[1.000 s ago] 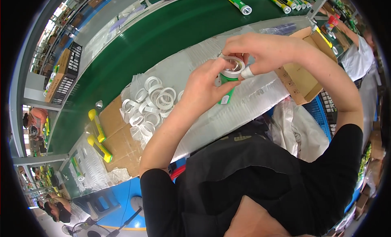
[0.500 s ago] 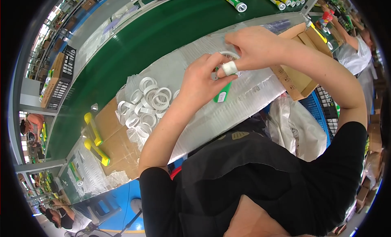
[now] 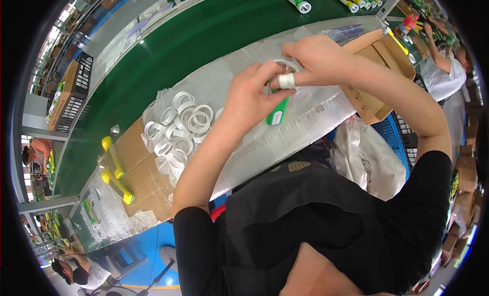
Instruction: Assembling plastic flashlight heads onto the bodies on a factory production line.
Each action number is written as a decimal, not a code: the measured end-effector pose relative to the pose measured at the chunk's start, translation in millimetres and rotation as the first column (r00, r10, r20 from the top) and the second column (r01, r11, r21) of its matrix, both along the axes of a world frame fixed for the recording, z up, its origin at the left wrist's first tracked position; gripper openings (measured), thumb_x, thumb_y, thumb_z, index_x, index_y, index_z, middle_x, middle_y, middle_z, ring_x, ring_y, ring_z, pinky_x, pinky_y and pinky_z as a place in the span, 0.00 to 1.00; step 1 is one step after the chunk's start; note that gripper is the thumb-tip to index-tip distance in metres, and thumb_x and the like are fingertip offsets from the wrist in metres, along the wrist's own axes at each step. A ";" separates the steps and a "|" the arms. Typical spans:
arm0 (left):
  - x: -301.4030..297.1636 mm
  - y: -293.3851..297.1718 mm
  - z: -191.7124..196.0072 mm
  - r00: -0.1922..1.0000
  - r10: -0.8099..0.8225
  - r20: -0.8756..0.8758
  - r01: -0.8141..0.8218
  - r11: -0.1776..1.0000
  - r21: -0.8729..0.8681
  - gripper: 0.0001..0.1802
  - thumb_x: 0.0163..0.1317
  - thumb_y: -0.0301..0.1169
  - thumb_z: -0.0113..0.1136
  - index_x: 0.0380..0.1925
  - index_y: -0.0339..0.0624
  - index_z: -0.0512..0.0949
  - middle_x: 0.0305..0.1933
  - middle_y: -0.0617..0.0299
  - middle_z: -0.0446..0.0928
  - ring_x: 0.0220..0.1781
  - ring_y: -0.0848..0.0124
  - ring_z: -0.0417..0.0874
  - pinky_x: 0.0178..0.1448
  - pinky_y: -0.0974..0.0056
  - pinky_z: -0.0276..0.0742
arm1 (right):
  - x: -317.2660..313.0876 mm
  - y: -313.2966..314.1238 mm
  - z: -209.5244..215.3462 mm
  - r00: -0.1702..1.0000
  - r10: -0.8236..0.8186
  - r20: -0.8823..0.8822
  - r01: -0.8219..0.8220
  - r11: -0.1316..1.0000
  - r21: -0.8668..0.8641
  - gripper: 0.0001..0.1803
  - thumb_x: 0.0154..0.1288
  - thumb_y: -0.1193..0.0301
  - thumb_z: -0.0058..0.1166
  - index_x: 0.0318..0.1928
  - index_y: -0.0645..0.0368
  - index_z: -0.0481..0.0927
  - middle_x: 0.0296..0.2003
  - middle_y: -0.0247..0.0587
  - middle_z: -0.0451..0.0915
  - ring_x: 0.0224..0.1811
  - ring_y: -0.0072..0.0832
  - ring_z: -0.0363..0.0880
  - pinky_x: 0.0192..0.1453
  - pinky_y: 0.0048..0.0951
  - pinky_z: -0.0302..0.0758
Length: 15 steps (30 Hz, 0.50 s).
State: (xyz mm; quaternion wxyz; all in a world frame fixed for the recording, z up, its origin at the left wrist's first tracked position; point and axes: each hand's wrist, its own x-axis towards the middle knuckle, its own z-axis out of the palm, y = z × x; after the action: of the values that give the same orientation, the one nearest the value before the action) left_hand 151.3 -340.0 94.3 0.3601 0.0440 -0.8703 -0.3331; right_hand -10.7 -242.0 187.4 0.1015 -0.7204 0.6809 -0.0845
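Both hands are closed round one green flashlight (image 3: 276, 114) above the plastic-covered work surface. My left hand (image 3: 253, 95) grips it from the left, thumb across its body. My right hand (image 3: 320, 61) curls over its head end from the right, where part of a white ring (image 3: 283, 63) shows round the clear lens. White tape (image 3: 287, 81) wraps a digit of my right hand. The fingers hide much of the flashlight's head. Left of my left forearm lies a loose pile of white rings (image 3: 182, 124).
Two yellow flashlight bodies (image 3: 113, 161) lie on cardboard (image 3: 142, 181) at left. An open cardboard box (image 3: 379, 105) stands at right. Along the far side runs a green belt (image 3: 204, 46) carrying finished-looking flashlights (image 3: 295, 2). Other people (image 3: 442, 74) work at the right and left edges.
My hands stay on the flashlight; the fingers have shifted slightly at its head. The whole view has moved a little. A person at the right edge has moved an arm.
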 end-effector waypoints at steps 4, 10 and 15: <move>-2.0 -1.9 8.4 0.999 -0.032 0.016 0.032 0.998 0.054 0.20 0.45 0.31 0.75 0.37 0.45 0.77 0.34 0.60 0.79 0.33 0.63 0.81 0.35 0.62 0.76 | -19.5 -9.5 -15.8 0.994 0.099 -0.047 -0.104 0.985 -0.136 0.31 0.52 0.43 0.63 0.33 0.62 0.75 0.21 0.43 0.75 0.25 0.43 0.77 0.29 0.41 0.70; 2.4 -1.1 5.8 0.996 -0.033 0.081 0.028 0.998 0.058 0.20 0.45 0.30 0.76 0.38 0.45 0.77 0.34 0.61 0.79 0.34 0.65 0.81 0.36 0.62 0.76 | 0.7 -4.9 5.4 0.997 -0.071 -0.041 0.074 0.995 0.061 0.31 0.49 0.47 0.68 0.34 0.63 0.74 0.25 0.44 0.75 0.28 0.38 0.76 0.30 0.38 0.70; -0.4 -0.2 3.0 0.998 -0.064 -0.025 0.065 0.998 0.024 0.21 0.42 0.32 0.76 0.36 0.48 0.76 0.28 0.61 0.76 0.28 0.63 0.78 0.31 0.60 0.74 | -12.8 -2.2 -5.0 0.917 0.184 0.353 -0.173 0.983 -0.062 0.32 0.49 0.46 0.68 0.36 0.64 0.74 0.27 0.43 0.74 0.29 0.36 0.76 0.31 0.36 0.71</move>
State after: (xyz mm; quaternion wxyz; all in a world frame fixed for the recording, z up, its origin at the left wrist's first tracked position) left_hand 150.9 -340.3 97.3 0.3593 0.0164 -0.8625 -0.3560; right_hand -23.5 -244.2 182.4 0.2200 -0.7535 0.5812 -0.2145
